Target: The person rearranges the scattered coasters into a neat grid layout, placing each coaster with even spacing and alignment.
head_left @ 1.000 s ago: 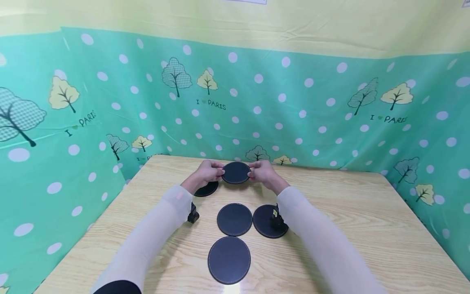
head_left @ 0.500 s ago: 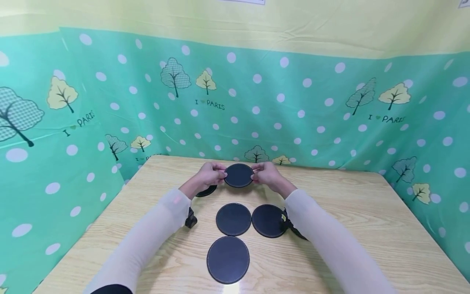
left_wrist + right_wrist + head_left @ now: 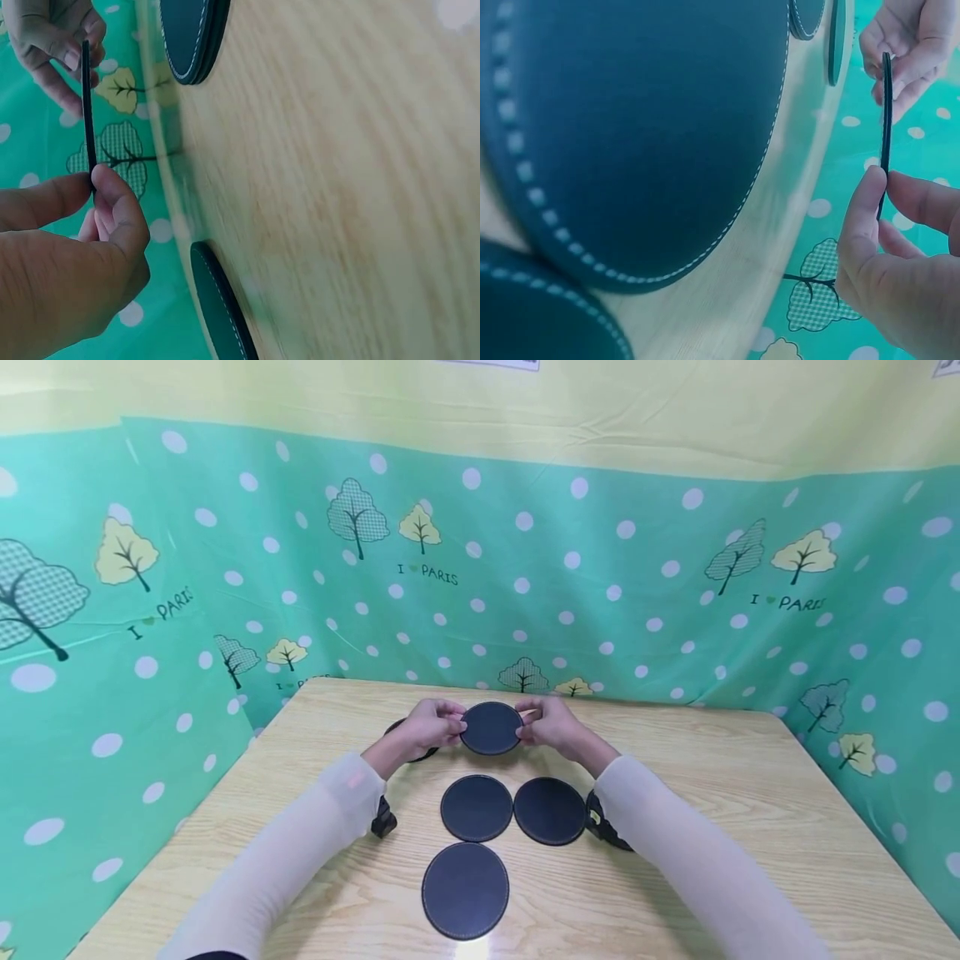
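A round black coaster (image 3: 491, 728) with a stitched rim is held in the air near the back of the table, between both hands. My left hand (image 3: 432, 725) pinches its left edge between thumb and fingers, and my right hand (image 3: 551, 723) pinches the right edge. Seen from the left wrist, the same coaster (image 3: 88, 120) is a thin dark line, edge-on and clear of the tabletop. Nearer to me lie a middle coaster (image 3: 476, 808), one touching it on the right (image 3: 550, 811), and a front coaster (image 3: 465, 891).
Partly hidden behind the left hand lies another coaster (image 3: 395, 725). A further coaster (image 3: 615, 838) shows partly beside the right sleeve. The light wooden table (image 3: 697, 777) ends at a green patterned cloth (image 3: 600, 552). A small black wrist device (image 3: 384, 820) hangs under the left forearm.
Both hands have brought the held coaster toward me and slightly right. My right forearm has shifted right, uncovering more of the coasters there. The coasters on the table lie as before.
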`<state>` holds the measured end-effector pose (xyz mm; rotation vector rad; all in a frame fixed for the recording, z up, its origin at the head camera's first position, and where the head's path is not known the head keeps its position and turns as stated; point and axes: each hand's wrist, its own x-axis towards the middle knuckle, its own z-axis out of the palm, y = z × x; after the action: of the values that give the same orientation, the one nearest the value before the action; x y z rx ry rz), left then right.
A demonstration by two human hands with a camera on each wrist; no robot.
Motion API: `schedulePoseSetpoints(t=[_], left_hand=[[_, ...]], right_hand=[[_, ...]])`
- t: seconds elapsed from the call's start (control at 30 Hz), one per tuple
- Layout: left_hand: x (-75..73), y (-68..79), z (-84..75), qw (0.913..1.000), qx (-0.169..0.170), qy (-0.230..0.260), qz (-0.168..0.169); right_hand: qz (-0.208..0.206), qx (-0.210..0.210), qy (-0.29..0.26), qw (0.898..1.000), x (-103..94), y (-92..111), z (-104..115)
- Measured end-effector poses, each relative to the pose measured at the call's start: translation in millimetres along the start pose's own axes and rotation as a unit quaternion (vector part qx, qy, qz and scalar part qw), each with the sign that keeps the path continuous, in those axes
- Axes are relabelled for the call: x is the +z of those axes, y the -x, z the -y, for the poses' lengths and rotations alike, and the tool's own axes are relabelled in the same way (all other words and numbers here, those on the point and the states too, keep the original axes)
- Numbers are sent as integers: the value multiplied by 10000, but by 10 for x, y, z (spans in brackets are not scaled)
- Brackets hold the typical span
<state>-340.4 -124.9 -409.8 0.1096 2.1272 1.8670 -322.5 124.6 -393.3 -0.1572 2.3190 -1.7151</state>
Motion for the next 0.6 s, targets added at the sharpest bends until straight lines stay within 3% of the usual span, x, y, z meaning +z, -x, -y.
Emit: schedulePoseSetpoints(t=[0.6], left_hand=[[137, 262, 55, 9988, -37, -115, 467]], right_hand=[[259, -120, 401, 9988, -61, 357, -123]])
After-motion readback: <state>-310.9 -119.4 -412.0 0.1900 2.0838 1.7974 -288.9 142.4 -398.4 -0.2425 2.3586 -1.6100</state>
